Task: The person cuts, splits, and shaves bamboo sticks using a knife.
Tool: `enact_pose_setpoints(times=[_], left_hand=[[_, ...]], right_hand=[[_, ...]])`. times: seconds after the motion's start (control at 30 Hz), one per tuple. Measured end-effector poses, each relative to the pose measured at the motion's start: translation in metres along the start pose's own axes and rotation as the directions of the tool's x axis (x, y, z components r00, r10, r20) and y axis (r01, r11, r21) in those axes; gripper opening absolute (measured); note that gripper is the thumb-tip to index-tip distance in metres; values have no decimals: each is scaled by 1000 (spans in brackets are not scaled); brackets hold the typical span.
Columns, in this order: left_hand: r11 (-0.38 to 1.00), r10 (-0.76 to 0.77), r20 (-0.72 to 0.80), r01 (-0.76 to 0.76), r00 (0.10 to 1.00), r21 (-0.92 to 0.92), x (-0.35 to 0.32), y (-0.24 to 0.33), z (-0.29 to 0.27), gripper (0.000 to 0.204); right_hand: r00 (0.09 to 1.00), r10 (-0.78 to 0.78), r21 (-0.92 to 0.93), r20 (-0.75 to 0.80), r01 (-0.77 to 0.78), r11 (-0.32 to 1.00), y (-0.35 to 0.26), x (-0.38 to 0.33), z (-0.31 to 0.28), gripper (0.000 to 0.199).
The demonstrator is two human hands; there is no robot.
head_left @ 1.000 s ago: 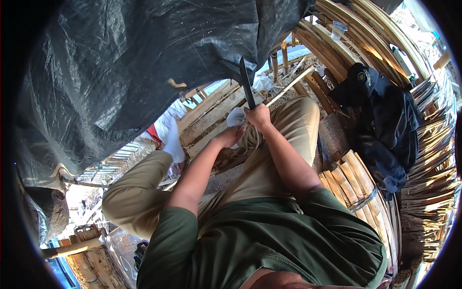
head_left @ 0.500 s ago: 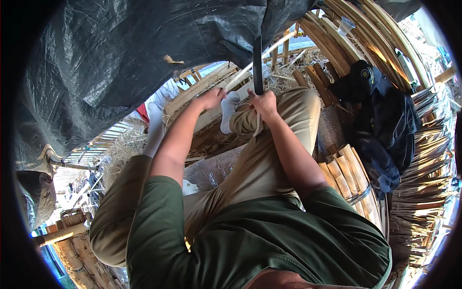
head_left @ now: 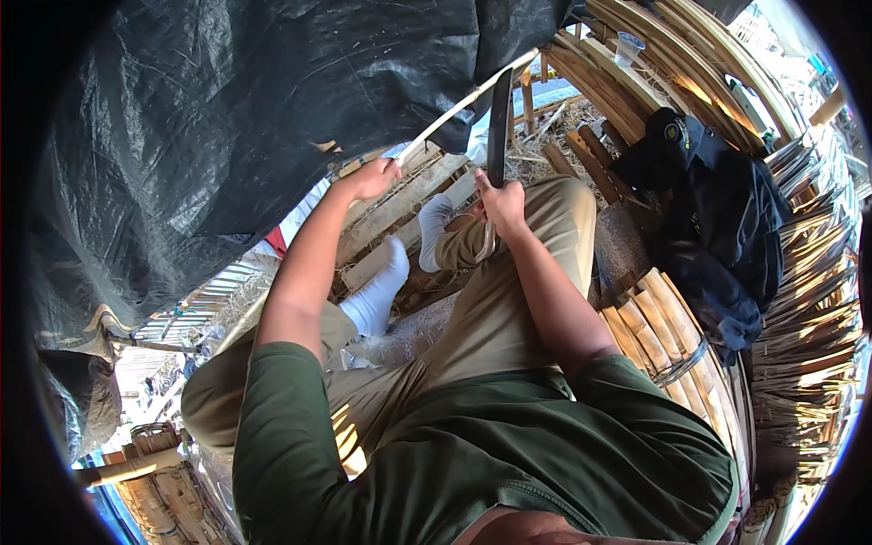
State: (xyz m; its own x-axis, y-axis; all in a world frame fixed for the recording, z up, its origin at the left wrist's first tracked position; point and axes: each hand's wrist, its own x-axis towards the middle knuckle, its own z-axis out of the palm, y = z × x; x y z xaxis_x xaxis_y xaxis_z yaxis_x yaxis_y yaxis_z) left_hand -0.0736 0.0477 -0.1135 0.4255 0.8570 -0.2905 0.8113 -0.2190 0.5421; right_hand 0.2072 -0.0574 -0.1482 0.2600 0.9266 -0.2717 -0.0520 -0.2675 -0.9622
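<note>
My left hand (head_left: 372, 178) is closed on the near end of a long pale strip (head_left: 461, 103), which looks like split bamboo. From there the strip slants away to the far right. My right hand (head_left: 502, 205) grips a machete (head_left: 498, 127) whose long dark blade points away from me. Part of the handle (head_left: 489, 243) sticks out below that fist. Near its far end the strip crosses the blade tip; whether they touch I cannot tell. Both hands are above my bent legs in khaki trousers (head_left: 472, 309). My white-socked foot (head_left: 378, 291) rests between them.
Black plastic sheeting (head_left: 218, 145) hangs across the far left. Split bamboo pieces (head_left: 654, 331) lie tied in a bundle at my right, beside a dark jacket (head_left: 727, 227) and cap (head_left: 663, 145). A clear plastic cup (head_left: 628, 48) sits on long bamboo slats; dry straw and wood scraps litter the ground.
My left hand has moved left and slightly away from me with the strip. One socked foot has come in toward me, and its knee has lowered. The machete blade tilts slightly more to the right.
</note>
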Motion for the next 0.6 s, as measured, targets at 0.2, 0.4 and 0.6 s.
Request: enact_pose_setpoints(times=[0.2,0.4,0.6], left_hand=[[984,-175,172,169,969,48,-28,18,-45,59],[918,-397,259,387,881,93,-49,31,-60,62],[865,-441,478,502,759,1,-56,34,-50,56]], right_hand=[[998,26,95,-60,-20,995,8,15,-13,40],[993,25,131,-114,-10,991,16,30,-14,42],[992,58,128,-110,-44,991,13,33,-3,43]])
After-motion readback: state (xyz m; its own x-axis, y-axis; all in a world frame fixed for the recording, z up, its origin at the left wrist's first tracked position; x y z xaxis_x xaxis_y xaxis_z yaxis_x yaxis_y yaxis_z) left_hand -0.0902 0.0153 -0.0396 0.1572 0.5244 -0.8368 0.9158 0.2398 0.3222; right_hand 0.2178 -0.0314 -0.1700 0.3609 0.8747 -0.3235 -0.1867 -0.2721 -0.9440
